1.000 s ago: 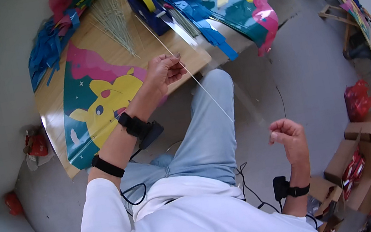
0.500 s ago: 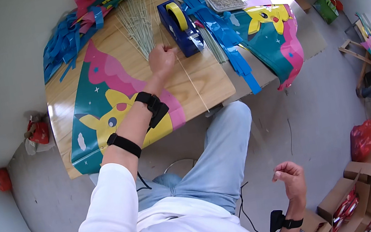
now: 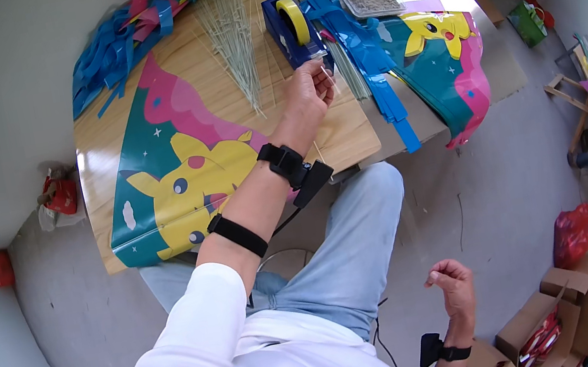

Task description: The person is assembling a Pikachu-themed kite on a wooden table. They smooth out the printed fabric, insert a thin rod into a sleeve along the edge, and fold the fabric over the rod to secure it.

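Observation:
My left hand (image 3: 310, 88) is at the front end of a dark blue tape dispenser (image 3: 278, 29) holding a yellow-rimmed roll (image 3: 294, 22). Its fingers are pinched on a small pale strip that looks like tape (image 3: 328, 77). Below that wrist, part of a thin pale rod (image 3: 318, 152) shows on the wooden board (image 3: 348, 131). A printed plastic sheet (image 3: 136, 160), green and pink with a yellow cartoon figure, lies partly beneath my left forearm. Off the table at lower right, my right hand (image 3: 457, 288) is raised with curled fingers; whatever they hold, if anything, is hidden.
Several thin rods (image 3: 232, 49) fan out behind my left hand. Blue strips (image 3: 378, 82) run along the board's right side, beside a clear tray of small bits (image 3: 370, 2) and another printed sheet (image 3: 447, 70). Cardboard boxes (image 3: 535, 326) stand on the floor at right.
My left hand has moved right, from beside the rod bundle to the tape dispenser's front, and now pinches a pale strip. The right hand stays nearly in place.

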`<state>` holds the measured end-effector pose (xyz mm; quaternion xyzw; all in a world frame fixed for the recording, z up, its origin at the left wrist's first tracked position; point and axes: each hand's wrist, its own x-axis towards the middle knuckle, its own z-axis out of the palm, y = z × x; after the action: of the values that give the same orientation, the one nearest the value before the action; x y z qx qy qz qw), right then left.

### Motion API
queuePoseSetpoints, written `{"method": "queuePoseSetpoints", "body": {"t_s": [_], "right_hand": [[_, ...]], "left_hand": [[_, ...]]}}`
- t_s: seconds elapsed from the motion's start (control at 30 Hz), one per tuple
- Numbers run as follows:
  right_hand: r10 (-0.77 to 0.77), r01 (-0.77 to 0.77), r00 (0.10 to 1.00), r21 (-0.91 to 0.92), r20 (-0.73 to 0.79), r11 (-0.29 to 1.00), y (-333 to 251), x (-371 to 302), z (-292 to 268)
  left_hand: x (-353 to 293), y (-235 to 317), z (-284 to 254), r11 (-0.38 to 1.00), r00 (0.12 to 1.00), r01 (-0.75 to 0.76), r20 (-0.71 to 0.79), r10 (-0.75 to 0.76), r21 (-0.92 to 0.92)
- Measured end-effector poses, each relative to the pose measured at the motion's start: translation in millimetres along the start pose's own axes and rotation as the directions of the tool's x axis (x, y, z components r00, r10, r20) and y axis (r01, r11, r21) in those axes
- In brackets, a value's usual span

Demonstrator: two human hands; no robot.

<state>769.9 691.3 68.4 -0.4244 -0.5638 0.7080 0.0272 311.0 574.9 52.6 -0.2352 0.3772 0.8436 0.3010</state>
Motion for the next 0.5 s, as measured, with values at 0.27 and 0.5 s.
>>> {"method": "queuePoseSetpoints", "body": {"t_s": [0.27,0.5], "right_hand": [[0.010,-0.011,1.000,-0.127,-0.013,0.992,9.4,5.6,-2.3],[-0.072,0.058,0.994,-0.157,-0.081,0.986,20.5,1.4,-17.3]], "left_hand": [[39.6,-27.4,-23.2,0.962,0.980,-0.188,-0.033,0.198,0.199],[-31.8,22.0,-12.7,0.982,0.959,-0.159,0.252,0.130,0.098]]}}
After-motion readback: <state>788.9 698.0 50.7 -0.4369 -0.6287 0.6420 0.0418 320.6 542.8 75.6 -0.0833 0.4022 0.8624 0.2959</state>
